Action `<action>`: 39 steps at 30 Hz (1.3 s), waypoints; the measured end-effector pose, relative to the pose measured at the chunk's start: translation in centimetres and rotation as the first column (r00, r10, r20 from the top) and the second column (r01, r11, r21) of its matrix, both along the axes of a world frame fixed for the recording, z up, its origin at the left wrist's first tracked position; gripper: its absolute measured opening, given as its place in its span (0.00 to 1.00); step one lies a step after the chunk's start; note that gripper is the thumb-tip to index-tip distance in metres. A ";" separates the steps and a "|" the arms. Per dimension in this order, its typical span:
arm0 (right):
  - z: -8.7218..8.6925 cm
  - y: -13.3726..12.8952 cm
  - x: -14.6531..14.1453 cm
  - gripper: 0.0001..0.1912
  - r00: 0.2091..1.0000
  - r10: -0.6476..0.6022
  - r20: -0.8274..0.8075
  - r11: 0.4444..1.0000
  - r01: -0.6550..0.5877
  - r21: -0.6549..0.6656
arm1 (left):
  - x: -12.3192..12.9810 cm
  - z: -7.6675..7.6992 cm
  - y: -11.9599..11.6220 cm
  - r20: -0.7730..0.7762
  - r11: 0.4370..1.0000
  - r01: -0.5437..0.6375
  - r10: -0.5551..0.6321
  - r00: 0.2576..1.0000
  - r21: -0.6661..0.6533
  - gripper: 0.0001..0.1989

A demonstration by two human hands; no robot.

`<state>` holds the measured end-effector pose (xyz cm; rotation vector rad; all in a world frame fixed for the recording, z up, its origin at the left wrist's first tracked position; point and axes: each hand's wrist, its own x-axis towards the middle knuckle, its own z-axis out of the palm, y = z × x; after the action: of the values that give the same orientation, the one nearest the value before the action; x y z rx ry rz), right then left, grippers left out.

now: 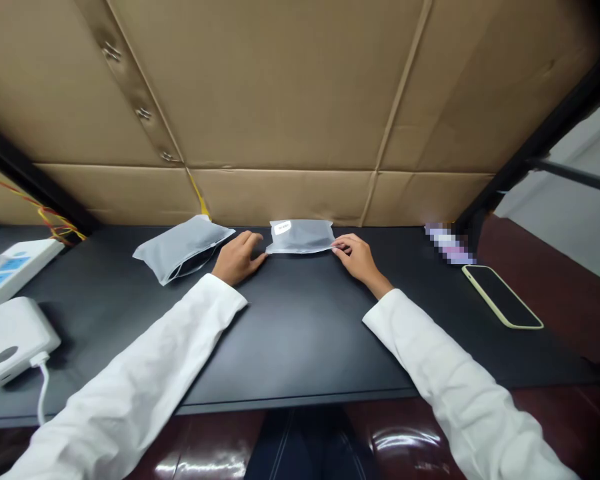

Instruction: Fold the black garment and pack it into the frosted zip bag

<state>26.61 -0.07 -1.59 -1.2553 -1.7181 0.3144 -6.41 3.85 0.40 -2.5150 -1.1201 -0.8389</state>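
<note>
A flat frosted plastic bag [300, 237] with a small white label lies on the black tabletop [305, 320], and something dark shows faintly through it. My left hand [237, 259] is at its left end, fingertips on the lower corner. My right hand [355, 257] pinches its lower right corner between thumb and fingers. To the left of my left hand, not touching it, lies a second, fuller frosted bag [183, 248] with a dark content showing through. White sleeves cover both forearms.
At the left stand a white power strip [10, 273] and a white plug-in device [13, 340] with a white cable. A phone [503, 297] lies face up at the right. Cardboard sheets [280, 87] line the back, with red-yellow wires [55, 217] at the left.
</note>
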 end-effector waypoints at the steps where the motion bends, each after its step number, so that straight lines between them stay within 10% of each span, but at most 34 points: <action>1: 0.0 0.0 0.0 0.07 1.000 0.004 0.001 1.000 -0.004 -0.003 | 0.0 -0.1 0.1 -0.008 1.000 0.018 -0.018 1.000 0.003 0.14; 20: 0.8 -0.8 -0.4 0.16 0.998 0.037 -0.060 0.999 -0.039 -0.034 | 1.0 0.1 -1.0 0.139 0.937 0.278 -0.253 0.957 -0.212 0.08; 39: 0.2 0.8 -1.1 0.12 0.983 -0.182 -0.026 0.982 0.180 -0.060 | 2.4 -0.3 0.1 0.174 0.920 0.063 0.005 0.985 -0.386 0.09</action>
<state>25.47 0.70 -1.38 -1.4307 -1.5653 0.2758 -4.03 3.94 0.05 -2.8275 -1.4341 -0.9343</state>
